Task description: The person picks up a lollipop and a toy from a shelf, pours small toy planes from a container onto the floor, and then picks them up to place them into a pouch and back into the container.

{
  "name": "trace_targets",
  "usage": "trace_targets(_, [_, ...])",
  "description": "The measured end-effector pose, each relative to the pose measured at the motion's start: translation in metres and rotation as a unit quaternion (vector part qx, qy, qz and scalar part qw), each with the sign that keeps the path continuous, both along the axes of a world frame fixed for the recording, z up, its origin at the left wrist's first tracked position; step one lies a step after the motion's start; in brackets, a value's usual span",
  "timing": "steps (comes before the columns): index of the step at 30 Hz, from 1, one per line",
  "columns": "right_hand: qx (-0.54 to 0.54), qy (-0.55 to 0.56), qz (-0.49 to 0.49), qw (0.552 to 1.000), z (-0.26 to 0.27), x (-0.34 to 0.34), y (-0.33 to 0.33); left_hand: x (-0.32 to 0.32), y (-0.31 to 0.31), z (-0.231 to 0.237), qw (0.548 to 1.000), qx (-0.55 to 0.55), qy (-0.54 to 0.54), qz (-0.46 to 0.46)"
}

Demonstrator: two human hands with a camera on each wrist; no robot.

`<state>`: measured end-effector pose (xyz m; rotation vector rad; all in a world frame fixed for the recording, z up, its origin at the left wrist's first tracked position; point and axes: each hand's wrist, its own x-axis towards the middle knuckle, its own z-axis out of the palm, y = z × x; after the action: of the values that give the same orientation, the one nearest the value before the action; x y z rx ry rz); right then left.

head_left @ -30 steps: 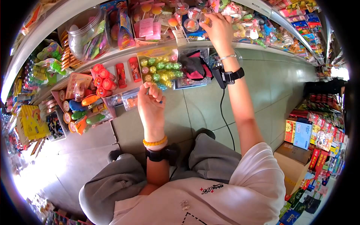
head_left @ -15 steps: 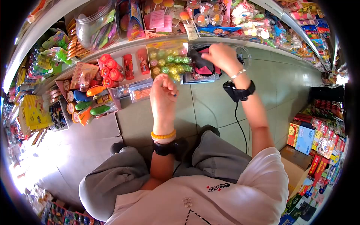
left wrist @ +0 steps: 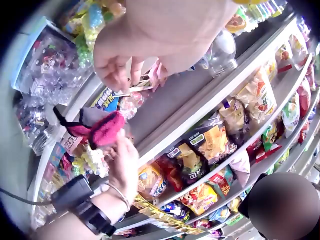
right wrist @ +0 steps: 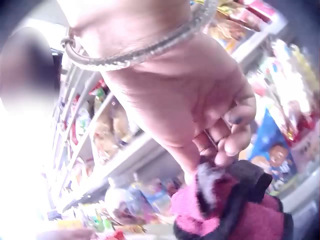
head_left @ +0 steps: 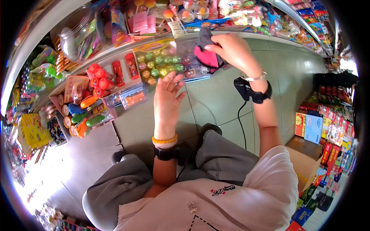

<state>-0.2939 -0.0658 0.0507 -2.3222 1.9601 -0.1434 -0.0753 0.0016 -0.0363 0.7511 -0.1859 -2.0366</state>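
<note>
My right hand (head_left: 236,54) pinches a pink and black cloth item (head_left: 208,57) between thumb and fingers, lifted over the clear packs at the shelf's front. In the right wrist view the cloth (right wrist: 250,212) hangs below the curled fingers of the right hand (right wrist: 175,95). The left wrist view shows the same cloth (left wrist: 106,131) at the fingertips of the right hand (left wrist: 122,165). My left hand (head_left: 167,102) holds nothing; its fingers are relaxed and slightly bent, just in front of the bagged green and yellow beads (head_left: 156,61).
Red-capped tubes (head_left: 101,81) and a tray of colourful toys (head_left: 90,115) stand to the left. A clear jar (head_left: 79,42) is on the upper shelf, with round clear containers (head_left: 201,12) farther right. A cardboard box (head_left: 302,158) sits on the floor at right.
My right hand has come down from the round containers to the pink and black cloth, which it has taken hold of and raised. The fingers of my left hand have uncurled.
</note>
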Motion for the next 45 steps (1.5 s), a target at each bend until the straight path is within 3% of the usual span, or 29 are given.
trace_targets(3, [0.039,-0.064,0.1,0.992,0.033,0.034,0.033,-0.007,0.007,0.0,0.995,-0.021,0.088,-0.031])
trace_targets(5, [0.087,-0.164,0.157,0.97,0.024,0.052,0.053,-0.011,0.011,-0.007,0.983,-0.008,0.181,-0.029])
trace_targets(6, [0.126,-0.139,0.162,0.969,0.025,0.05,0.054,-0.013,0.014,0.013,0.971,-0.013,0.24,-0.008])
trace_targets(7, [0.165,-0.117,0.168,0.965,0.026,0.047,0.055,-0.018,0.015,0.021,0.995,-0.053,0.075,0.024])
trace_targets(8, [0.23,-0.129,0.102,0.959,0.036,0.038,0.048,-0.017,0.012,0.018,0.986,-0.068,0.153,-0.01])
trace_targets(9, [0.226,-0.159,0.039,0.96,0.042,0.022,0.042,-0.013,0.01,0.014,0.969,-0.08,0.229,-0.042])
trace_targets(10, [0.191,-0.155,-0.009,0.969,0.03,-0.006,0.03,-0.01,0.01,0.016,0.982,-0.058,0.177,-0.012])
trace_targets(12, [0.112,-0.051,-0.125,0.985,0.011,-0.065,0.012,0.0,0.008,0.004,0.983,-0.02,0.18,0.006])
trace_targets(13, [0.079,-0.107,-0.179,0.975,-0.009,-0.1,0.005,0.003,0.006,-0.001,0.983,-0.002,0.184,0.016])
trace_targets(16, [-0.032,0.058,-0.258,0.964,-0.065,-0.168,-0.001,0.01,0.004,-0.014,0.983,0.018,0.183,0.03])
trace_targets(19, [0.032,-0.062,-0.274,0.959,-0.105,-0.187,0.001,0.01,0.003,-0.013,0.983,-0.003,0.181,0.022])
trace_targets(25, [0.165,-0.078,-0.228,0.956,-0.099,-0.159,0.0,0.002,0.004,-0.009,0.981,0.0,0.191,0.009])
trace_targets(28, [0.113,-0.122,-0.174,0.971,-0.119,-0.16,-0.003,0.001,0.002,-0.012,0.982,0.008,0.189,0.002])
trace_targets(40, [0.248,-0.12,-0.138,0.951,-0.134,-0.148,-0.003,-0.002,-0.008,-0.006,0.99,0.001,0.143,-0.017])
trace_targets(41, [0.26,-0.126,-0.143,0.947,-0.138,-0.15,-0.001,-0.004,-0.008,-0.001,0.992,0.002,0.125,-0.02])
trace_targets(42, [0.244,-0.203,-0.154,0.936,-0.136,-0.151,0.001,-0.007,-0.009,0.006,0.995,-0.008,0.099,-0.004])
trace_targets(45, [0.24,-0.205,-0.122,0.941,-0.17,-0.167,0.002,-0.01,-0.015,0.016,0.995,-0.055,0.078,-0.029])
